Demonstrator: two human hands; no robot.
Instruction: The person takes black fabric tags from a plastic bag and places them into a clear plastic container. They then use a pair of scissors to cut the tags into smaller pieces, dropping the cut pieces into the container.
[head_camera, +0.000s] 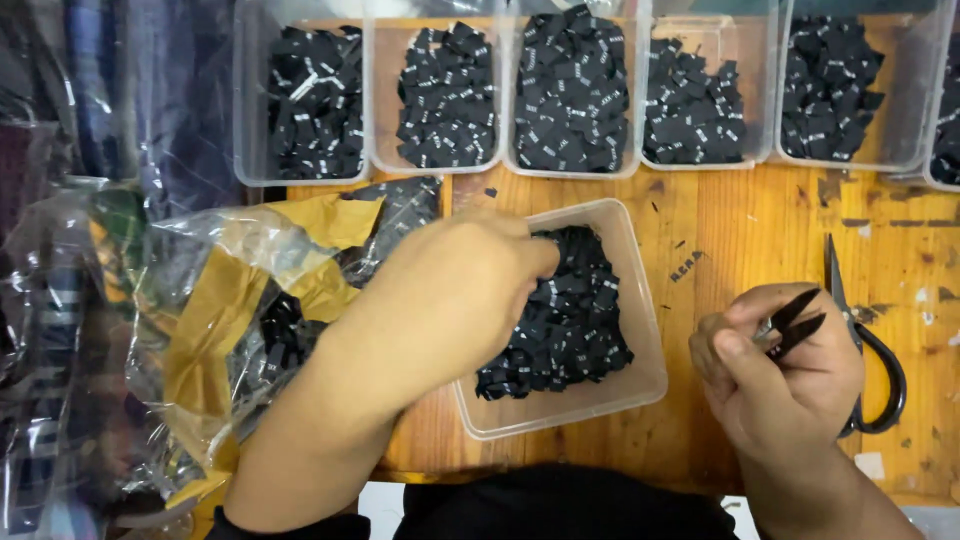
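My left hand (450, 290) is curled down into the clear tub (640, 370), fingers pinching at the small black labels (570, 320). My right hand (780, 370) grips little black snips (795, 322). Beside it lie big scissors (870, 350). Past my hands, the row of tubs (570, 90) looks mostly full; this tub is still heaped.

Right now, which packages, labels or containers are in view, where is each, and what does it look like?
Row of clear plastic tubs: along the far table edge, rectangular, full of small black woven labels with white marks.
Near tub: table centre, clear, rectangular, half full of the same labels; the left hand reaches into it.
Plastic bags: left, crumpled, clear and mustard-yellow.
Right hand: holds small black snips beside black scissors.
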